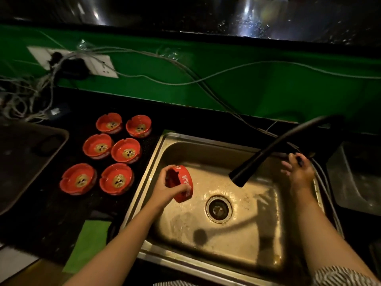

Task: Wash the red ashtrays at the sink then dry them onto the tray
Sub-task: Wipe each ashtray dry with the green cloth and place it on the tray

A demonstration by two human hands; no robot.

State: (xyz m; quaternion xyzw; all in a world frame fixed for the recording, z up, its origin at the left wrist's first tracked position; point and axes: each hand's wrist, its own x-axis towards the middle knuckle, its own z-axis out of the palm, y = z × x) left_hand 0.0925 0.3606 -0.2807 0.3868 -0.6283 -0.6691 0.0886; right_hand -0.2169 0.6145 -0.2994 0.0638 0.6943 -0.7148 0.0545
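Over steel sink [162,153]: left hand [165,190] grips round red ashtray [183,182]; right hand [299,170] spread.

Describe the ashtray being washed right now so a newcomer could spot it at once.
Start at the steel sink with the black faucet arching over it. Over the basin's left side, the left hand grips a red ashtray tipped on its edge, white lettering showing on its outer wall. The six other red ashtrays sit flat on the dark counter left of the sink, untouched.
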